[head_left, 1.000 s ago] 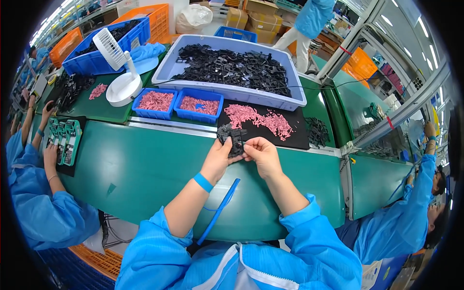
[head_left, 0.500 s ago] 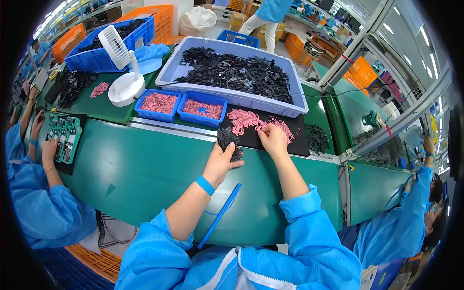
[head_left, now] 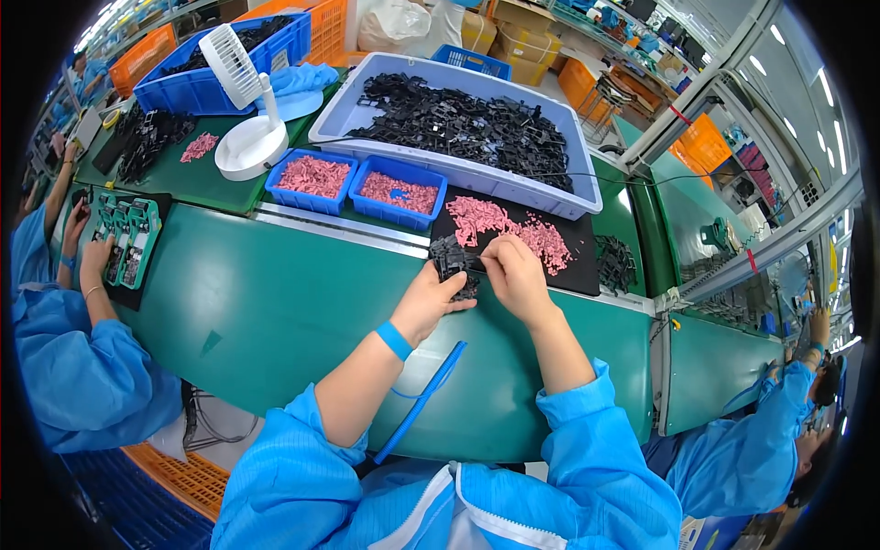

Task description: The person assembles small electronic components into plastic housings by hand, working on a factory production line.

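Black plastic parts [head_left: 449, 259] sit just right of the centre of the frame, bunched in my left hand [head_left: 426, 301], whose thumb and fingers close round the lower end of the cluster. My right hand [head_left: 519, 280] has thumb and fingertips pressed together just beside the cluster's right edge; from this distance I cannot tell whether a small piece is pinched there, nor whether the tips touch the black plastic. Pink pieces [head_left: 477, 218] lie spread on a black mat [head_left: 579, 272], just above the hands in the frame, so one is a short reach away.

To do this well, I would make the left grip firm but light, since thin plastic like this could flex or slide apart if squeezed. I would turn the cluster so that the spot being worked faces up, bare of fingers. The right tips should come in straight and press gently against the left palm's support, with anything small held by its very end so it does not twist or drop. Working low over the green bench [head_left: 275, 302] should make a fallen piece easy to find. I would also steer both forearms clear of the blue strap [head_left: 423, 401] at lower centre.
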Motion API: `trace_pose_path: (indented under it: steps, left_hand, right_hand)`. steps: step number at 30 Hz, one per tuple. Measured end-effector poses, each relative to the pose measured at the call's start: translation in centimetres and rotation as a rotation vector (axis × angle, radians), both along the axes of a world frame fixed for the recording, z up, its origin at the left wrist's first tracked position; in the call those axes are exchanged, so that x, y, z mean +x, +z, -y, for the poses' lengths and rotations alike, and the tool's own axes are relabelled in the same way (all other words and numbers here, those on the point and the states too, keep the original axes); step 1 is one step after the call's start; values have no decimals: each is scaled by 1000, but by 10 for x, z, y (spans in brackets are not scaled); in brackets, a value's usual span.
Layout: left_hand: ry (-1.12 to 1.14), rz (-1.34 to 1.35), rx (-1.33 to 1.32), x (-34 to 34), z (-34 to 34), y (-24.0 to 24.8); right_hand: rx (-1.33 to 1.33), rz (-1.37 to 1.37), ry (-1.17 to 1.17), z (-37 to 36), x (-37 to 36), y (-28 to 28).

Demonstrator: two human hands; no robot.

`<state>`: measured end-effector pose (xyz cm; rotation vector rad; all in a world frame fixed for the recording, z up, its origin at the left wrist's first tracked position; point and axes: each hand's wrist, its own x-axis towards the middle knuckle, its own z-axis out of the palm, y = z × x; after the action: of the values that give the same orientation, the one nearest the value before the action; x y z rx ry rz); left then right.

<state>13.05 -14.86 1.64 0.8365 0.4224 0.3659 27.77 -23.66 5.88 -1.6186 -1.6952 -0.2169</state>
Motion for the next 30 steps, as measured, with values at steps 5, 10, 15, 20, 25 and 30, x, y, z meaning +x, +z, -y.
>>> trace_pose_path:
  steps: [5,10,15,20,25,30]
  left_hand:
    - [-3,-34,28,1,1,-1]
    - [18,-87,128,1,5,2]
    - [13,-103,169,-1,2,-2]
    - [-1,-97,187,-2,2,0]
    - [-75,-13,289,1,8,7]
    - [-136,-45,274,-3,8,11]
  right_hand:
    - [-6,102,-45,-1,-9,-3]
    - [-33,203,-44,2,-8,0]
    - [-32,245,20,0,-7,5]
    - [-294,-289,-15,9,-4,9]
    - [-272,-1007,147,15,6,-6]
    - [-245,-1231,187,25,10,-15]
